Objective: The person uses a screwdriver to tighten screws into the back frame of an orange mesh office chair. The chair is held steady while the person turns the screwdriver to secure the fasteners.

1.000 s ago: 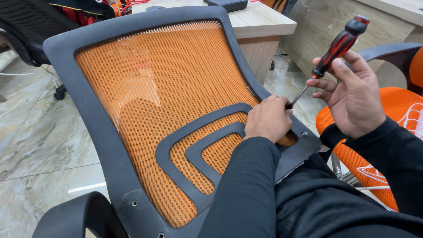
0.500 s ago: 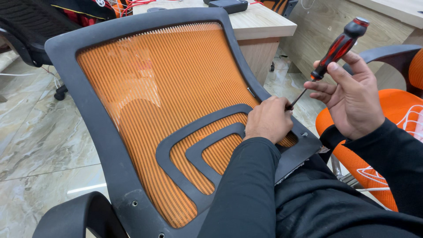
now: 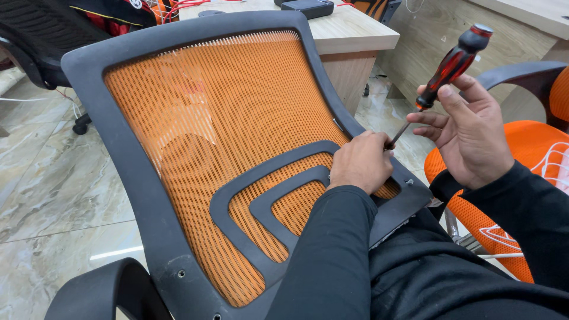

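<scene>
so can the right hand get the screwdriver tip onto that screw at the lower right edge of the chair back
Probably yes. The right hand holds the screwdriver just above the screw, which lies bare on the chair back frame. The left hand rests beside it, not over it.

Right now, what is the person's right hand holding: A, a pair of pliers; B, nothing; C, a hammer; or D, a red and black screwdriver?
D: the right hand grips a red and black screwdriver, its tip angled down toward the left hand on the chair back.
</scene>
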